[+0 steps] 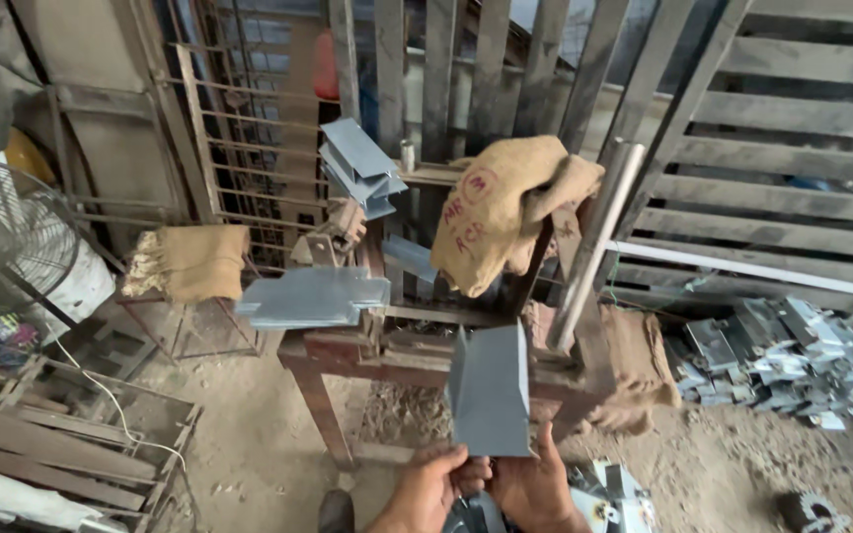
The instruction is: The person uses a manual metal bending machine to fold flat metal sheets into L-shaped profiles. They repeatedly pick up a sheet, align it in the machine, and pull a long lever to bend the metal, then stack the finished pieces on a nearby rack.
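My left hand (pixel 432 490) and my right hand (pixel 537 488) both grip the lower edge of a bent grey sheet-metal piece (pixel 491 387), held upright in front of a rusty metal bench (pixel 417 357). On the bench's left side lies a flat grey metal blank (pixel 312 297). Above it, a few folded grey pieces (pixel 359 164) sit stacked on the machine. A burlap sack (pixel 505 207) hangs over the bench's upper frame, next to a shiny steel lever bar (pixel 589 247).
A pile of several folded grey pieces (pixel 782 363) lies on the dirt floor at right. A fan (pixel 2 237) stands at left, beside a sack-covered stool (pixel 190 263). Wooden planks (pixel 41 444) fill the lower left. Metal gates and grilles stand behind.
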